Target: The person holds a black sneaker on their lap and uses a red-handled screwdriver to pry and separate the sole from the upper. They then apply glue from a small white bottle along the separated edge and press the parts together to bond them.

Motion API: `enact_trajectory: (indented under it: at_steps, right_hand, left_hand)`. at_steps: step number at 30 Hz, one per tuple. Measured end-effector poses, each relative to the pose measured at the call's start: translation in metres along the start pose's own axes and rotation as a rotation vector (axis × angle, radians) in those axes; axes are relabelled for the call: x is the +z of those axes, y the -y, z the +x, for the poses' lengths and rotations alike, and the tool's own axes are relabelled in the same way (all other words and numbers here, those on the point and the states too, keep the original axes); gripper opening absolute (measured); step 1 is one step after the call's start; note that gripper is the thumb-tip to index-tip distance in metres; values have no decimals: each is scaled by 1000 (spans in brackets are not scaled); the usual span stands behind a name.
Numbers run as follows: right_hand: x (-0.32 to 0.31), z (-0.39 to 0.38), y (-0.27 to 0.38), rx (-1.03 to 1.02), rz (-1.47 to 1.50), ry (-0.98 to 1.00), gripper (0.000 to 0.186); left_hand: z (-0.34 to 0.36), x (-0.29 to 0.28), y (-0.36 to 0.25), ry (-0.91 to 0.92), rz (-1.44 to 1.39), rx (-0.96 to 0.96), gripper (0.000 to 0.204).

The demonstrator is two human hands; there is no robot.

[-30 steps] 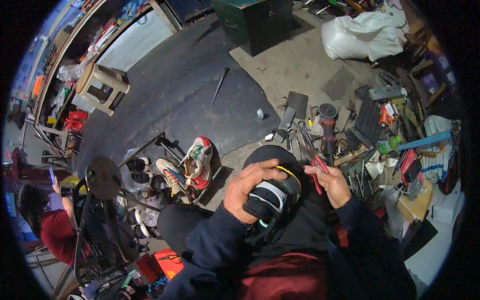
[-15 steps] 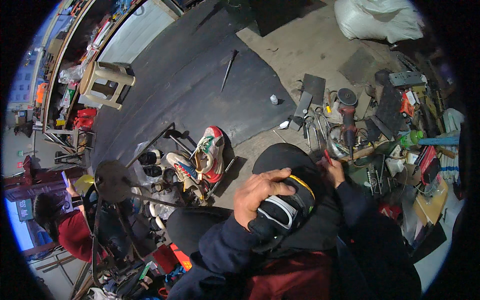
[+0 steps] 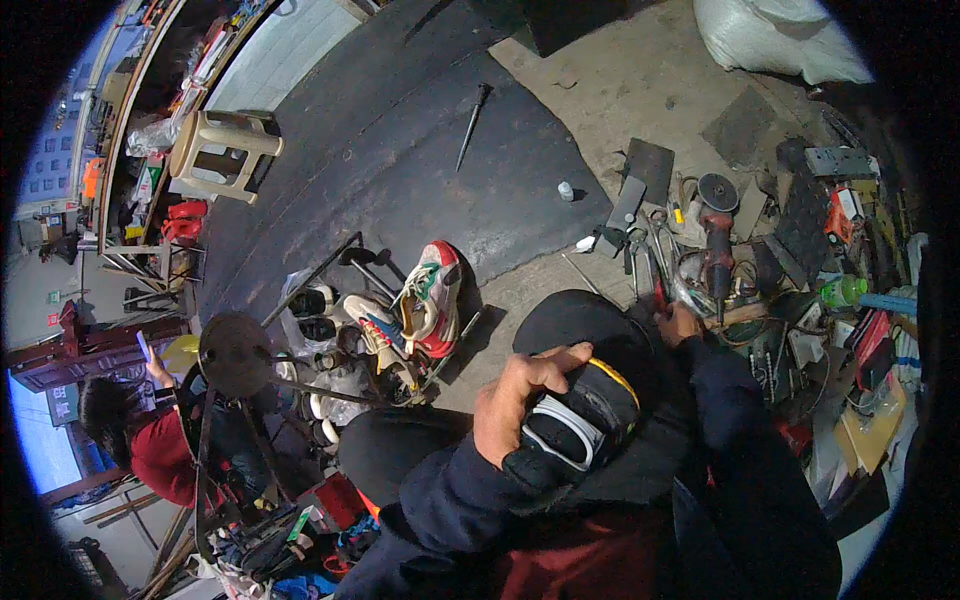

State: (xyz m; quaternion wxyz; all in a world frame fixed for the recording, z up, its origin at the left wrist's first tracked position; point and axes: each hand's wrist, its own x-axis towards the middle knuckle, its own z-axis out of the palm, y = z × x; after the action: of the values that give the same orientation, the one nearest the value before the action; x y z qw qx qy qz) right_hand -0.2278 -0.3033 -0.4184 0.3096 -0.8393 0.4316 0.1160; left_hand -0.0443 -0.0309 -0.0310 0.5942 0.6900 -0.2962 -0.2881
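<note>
My left hand point(image 3: 512, 405) is closed over a black shoe point(image 3: 607, 392) with yellow trim and a pale grey loop-shaped patch, resting on my dark-clad lap. Its thumb and fingers press on the shoe's upper side. Beyond my knee, at the edge of the tool pile, my right hand point(image 3: 682, 325) has its fingers closed around a slim red object point(image 3: 659, 298); most of it is hidden, so its kind does not show. A colourful pair of sneakers point(image 3: 430, 295) in white, red and green leans on a metal stand to the left.
An angle grinder point(image 3: 718, 245) lies among hand tools on the right. A metal post with a round plate point(image 3: 235, 352) stands at left, near a person in a red top point(image 3: 165, 455). Farther off are a beige stool point(image 3: 228, 155), a metal spike point(image 3: 473, 128) and a white sack point(image 3: 775, 40).
The view has shifted slightly, so the surroundings sit a little lower and farther right. My right hand, with the red object, is nearer the tools; my left hand keeps its hold on the shoe.
</note>
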Motion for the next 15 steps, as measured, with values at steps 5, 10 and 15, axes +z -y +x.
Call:
enact_trajectory:
  at_steps: [5,10,15]
  right_hand:
    - [-136,-88,114,-312,906,77,15]
    - [-274,-194,211,-347,1221,606,13]
    - [-290,-222,222,-316,1138,753,15]
  left_hand:
    - [5,5,-8,28,4,95,73]
    - [4,7,-17,229,152,305,38]
    - [-8,14,-20,302,225,380,40]
